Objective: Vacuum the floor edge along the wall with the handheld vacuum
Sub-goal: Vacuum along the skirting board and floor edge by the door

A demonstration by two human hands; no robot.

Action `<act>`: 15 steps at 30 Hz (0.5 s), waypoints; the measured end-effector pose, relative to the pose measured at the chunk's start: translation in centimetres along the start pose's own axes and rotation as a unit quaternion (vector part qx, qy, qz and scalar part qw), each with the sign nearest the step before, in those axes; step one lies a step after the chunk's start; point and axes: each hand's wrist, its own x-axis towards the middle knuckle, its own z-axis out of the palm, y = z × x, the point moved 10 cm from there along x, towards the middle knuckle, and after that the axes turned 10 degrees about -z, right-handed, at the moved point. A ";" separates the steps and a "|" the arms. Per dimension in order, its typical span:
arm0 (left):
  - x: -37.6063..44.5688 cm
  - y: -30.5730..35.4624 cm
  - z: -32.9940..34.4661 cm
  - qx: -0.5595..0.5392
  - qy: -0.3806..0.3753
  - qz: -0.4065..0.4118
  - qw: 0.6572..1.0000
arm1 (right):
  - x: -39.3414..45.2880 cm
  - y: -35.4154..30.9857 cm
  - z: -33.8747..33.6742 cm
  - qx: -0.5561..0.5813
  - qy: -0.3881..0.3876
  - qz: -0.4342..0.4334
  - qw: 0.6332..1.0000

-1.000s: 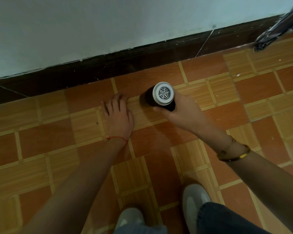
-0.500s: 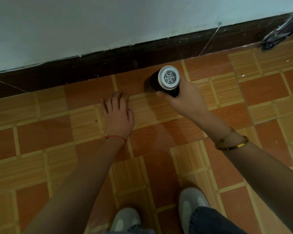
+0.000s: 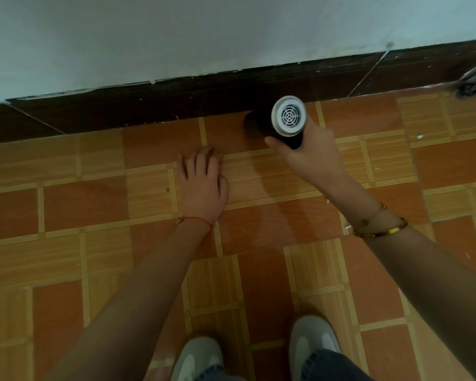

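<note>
L hand flat, palm down, fingers spread; R hand curled in a grip, arm extended fwd

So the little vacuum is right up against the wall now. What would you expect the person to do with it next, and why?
Probably slide it sideways along the dark baseboard. The right hand holds the handheld vacuum with its front end at the floor edge, and white specks lie by the wall further right. The left hand is flat on the tiles, bracing the person.
</note>
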 end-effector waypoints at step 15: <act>-0.1 0.3 -0.3 -0.008 0.007 0.000 1.000 | -3.7 1.4 -0.6 0.032 -0.059 0.050 0.997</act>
